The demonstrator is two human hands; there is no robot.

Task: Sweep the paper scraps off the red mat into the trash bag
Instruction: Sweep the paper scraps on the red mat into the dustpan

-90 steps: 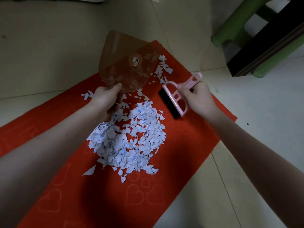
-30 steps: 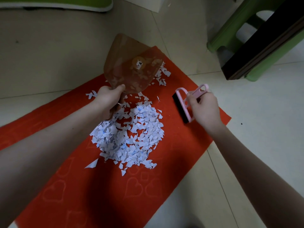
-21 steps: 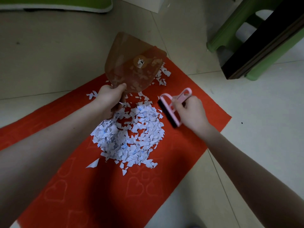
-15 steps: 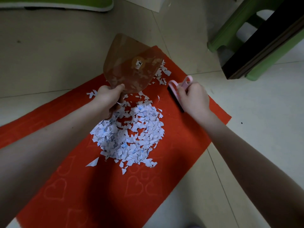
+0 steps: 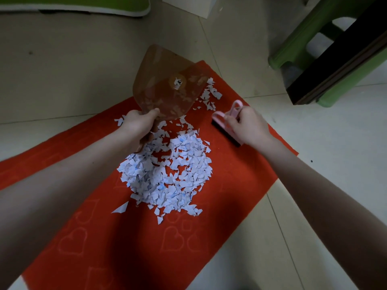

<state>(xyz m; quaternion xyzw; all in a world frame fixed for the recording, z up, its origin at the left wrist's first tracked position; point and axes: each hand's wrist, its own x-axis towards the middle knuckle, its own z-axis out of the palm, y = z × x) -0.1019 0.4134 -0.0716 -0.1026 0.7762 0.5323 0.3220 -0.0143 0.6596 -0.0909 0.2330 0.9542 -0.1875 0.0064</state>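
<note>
No legible text; dustpan (image 5: 159,80) sticker (image 5: 178,82) mark too blurred

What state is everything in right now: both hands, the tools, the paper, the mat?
red mat: flat on the floor.
paper scraps: heaped mid-mat, a few strays beyond.
dustpan: translucent brown, held tilted over the mat's far end.
brush: pink, black bristles toward the mat, right of the heap.
left hand: grips the dustpan's handle.
right hand: grips the brush.
trash bag: not in view.
</note>
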